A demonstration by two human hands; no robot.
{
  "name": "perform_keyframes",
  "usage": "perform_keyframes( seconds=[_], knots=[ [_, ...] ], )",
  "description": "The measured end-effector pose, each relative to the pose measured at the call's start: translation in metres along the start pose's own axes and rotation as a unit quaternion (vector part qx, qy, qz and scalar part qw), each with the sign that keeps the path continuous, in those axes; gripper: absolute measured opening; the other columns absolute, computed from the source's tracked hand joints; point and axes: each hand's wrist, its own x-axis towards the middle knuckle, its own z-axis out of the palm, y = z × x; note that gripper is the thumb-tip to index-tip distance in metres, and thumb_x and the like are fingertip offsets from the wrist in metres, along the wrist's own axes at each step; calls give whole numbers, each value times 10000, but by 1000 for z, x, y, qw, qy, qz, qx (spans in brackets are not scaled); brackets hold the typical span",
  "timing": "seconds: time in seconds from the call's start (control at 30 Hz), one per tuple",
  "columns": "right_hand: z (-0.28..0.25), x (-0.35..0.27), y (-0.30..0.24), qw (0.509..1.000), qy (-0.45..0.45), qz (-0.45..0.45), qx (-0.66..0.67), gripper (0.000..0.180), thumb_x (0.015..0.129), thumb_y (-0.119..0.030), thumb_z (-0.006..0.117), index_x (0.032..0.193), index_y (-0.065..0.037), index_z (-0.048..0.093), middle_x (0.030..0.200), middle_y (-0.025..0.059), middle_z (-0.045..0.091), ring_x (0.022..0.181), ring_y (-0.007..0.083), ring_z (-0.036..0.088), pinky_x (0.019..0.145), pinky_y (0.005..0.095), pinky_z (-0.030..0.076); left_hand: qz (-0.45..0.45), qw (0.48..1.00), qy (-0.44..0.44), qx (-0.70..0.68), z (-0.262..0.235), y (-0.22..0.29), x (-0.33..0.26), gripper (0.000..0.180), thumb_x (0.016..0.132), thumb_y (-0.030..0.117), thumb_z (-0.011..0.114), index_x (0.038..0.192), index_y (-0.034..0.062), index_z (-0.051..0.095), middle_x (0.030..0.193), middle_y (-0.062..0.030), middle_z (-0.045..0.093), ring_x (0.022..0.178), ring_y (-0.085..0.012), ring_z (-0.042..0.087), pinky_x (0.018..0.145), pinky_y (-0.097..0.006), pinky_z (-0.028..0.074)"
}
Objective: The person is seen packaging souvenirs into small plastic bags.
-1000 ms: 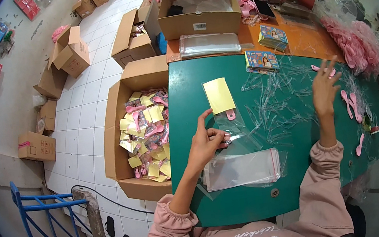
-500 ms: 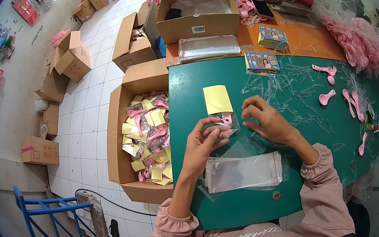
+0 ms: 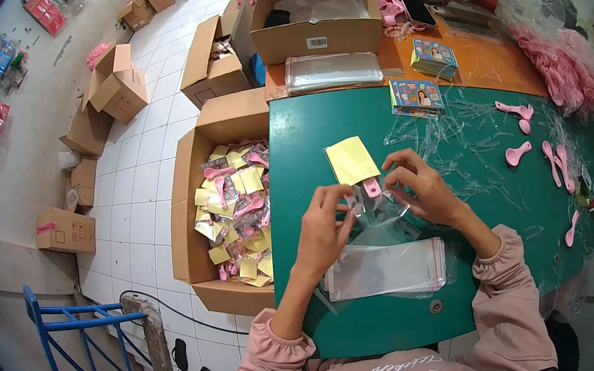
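Between my hands is a clear plastic bag [image 3: 372,209] holding a yellow card [image 3: 352,161] and a pink measuring spoon [image 3: 372,188]. The spoon's handle shows below the card; its other end is hidden. My left hand [image 3: 330,219] pinches the bag's near left edge. On the near right edge, my right hand [image 3: 422,187] closes its fingertips. Just nearer to me lies a stack of clear plastic bags [image 3: 385,270] on the green table [image 3: 298,140].
Left of the table stands a carton [image 3: 189,200] full of packed bags. Loose pink spoons [image 3: 518,154] and plastic strips [image 3: 449,135] lie on the right. Card stacks [image 3: 415,95] sit at the back. A blue metal frame [image 3: 81,322] stands at lower left.
My right hand has come onto the bag's right edge, and my left hand has shifted to its left edge. The bag now lies slightly tilted, spread between both hands.
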Motion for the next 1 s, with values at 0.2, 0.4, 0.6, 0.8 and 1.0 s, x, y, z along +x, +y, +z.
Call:
perform_keyframes(
  seconds=[0.2,0.4,0.6,0.8,1.0],
  knots=[
    [-3,2,0,988,-22,95,117,86,789,-23,587,858,-22,535,1016,89,459,791,165,569,679,286,496,-1,1000,-17,-6,2,-5,2,133,798,-54,547,924,-16,524,914,-78,497,828,-167,621,591,-257,574],
    [13,-4,10,875,-24,302,378,116,865,-107,541,850,7,518,930,79,513,767,120,576,664,245,517,-20,997,-50,55,3,-2,5,128,803,49,604,893,-18,541,923,-76,494,858,-148,574,616,-254,576],
    [20,-4,8,877,14,338,341,108,871,-84,527,846,21,515,737,79,590,655,131,615,569,243,524,-73,997,-8,-25,7,-17,5,141,798,73,628,844,-36,551,854,-47,533,783,-109,573,602,-244,563],
    [27,-6,7,889,48,326,319,72,858,-37,523,861,29,493,712,95,592,607,141,625,504,230,515,-143,984,43,-99,10,-17,7,190,792,84,644,901,-13,521,804,-56,569,722,-95,586,575,-222,533],
    [29,-3,1,886,64,327,322,100,857,-5,500,933,17,439,700,111,588,609,138,625,492,235,515,-149,984,51,-82,8,-13,7,193,800,114,635,850,4,484,796,-70,584,700,-102,597,502,-222,499]
  ],
)
